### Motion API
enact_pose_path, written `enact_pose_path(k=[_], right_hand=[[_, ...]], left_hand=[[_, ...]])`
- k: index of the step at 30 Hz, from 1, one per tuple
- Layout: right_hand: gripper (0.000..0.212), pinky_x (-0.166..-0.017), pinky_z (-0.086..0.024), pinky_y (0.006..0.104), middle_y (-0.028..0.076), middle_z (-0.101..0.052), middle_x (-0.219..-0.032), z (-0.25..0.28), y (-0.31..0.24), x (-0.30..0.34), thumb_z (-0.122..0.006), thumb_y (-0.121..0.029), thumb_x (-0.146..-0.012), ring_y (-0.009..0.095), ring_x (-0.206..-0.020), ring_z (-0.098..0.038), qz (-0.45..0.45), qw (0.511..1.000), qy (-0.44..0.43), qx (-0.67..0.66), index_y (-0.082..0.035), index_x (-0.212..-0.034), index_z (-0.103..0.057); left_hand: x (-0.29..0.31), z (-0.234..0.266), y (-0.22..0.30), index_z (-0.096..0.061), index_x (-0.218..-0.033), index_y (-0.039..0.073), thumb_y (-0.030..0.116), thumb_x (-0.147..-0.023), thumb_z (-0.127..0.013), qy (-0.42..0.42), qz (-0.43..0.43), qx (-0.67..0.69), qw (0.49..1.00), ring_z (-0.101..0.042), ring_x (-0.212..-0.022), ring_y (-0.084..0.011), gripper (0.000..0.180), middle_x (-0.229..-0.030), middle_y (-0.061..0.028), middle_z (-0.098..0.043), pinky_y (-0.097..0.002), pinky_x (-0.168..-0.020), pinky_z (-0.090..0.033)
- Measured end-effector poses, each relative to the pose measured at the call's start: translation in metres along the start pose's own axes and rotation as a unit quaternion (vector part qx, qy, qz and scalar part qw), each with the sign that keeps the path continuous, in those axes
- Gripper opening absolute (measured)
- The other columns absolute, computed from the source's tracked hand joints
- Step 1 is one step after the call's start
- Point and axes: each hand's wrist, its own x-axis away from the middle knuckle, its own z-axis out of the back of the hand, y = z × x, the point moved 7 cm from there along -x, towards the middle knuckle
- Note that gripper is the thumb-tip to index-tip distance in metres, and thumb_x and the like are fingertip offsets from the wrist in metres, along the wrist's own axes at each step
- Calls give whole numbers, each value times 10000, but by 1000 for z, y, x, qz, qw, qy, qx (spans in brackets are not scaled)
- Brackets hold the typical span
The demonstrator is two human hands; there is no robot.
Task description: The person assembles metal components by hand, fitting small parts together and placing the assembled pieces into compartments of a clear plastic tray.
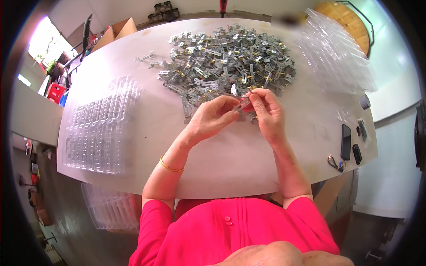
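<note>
Between my two hands, at the near edge of a heap, I hold a small metal bracket (242, 104). My left hand (212, 117) pinches its left end between thumb and fingers. At the other end, my right hand (269, 114) has thumb and forefinger closed on it, near a small brass-coloured bit. Just beyond both hands spreads the heap of small silvery metal brackets (230, 57), many with brass-coloured parts. A few loose pieces lie beside the heap's left side.
Clear plastic compartment trays (95, 128) lie stacked on the table's left, with more trays (111, 208) below its edge. Clear plastic packaging (337, 57) covers the far right. A phone (345, 142), a black fob (356, 154) and a tape roll (364, 102) are at the right.
</note>
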Motion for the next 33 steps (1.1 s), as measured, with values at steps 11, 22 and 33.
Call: enact_pose_path(k=[11, 22, 33], right_hand=[[151, -745, -538, 256, 73, -677, -1051, -3, 4, 25, -573, -94, -1035, 106, -854, -637, 21, 998, 18, 63, -20, -1156, -625], [51, -727, -533, 307, 83, -680, -960, -87, 32, 75, -657, -20, -947, 192, -826, -653, 59, 940, -277, 189, -38, -993, -671], [172, -730, -553, 414, 119, -704, -909, -144, 34, 119, -714, -16, -797, 313, -827, -683, 165, 872, -401, 227, -58, -962, -688]], left_hand=[[45, -4, 28, -558, -981, 42, 198, -911, -667, 140, -146, -296, 934, -639, -801, -385, 203, -825, -160, -618, -484, -695, -495], [162, 141, 109, -658, -1015, -11, 77, -892, -736, 332, -57, -376, 863, -696, -829, -178, 171, -865, -109, -694, -305, -757, -544], [276, 464, 82, -731, -933, 12, 233, -893, -708, 527, 133, -432, 720, -696, -680, -180, 226, -760, -109, -734, -330, -654, -541]])
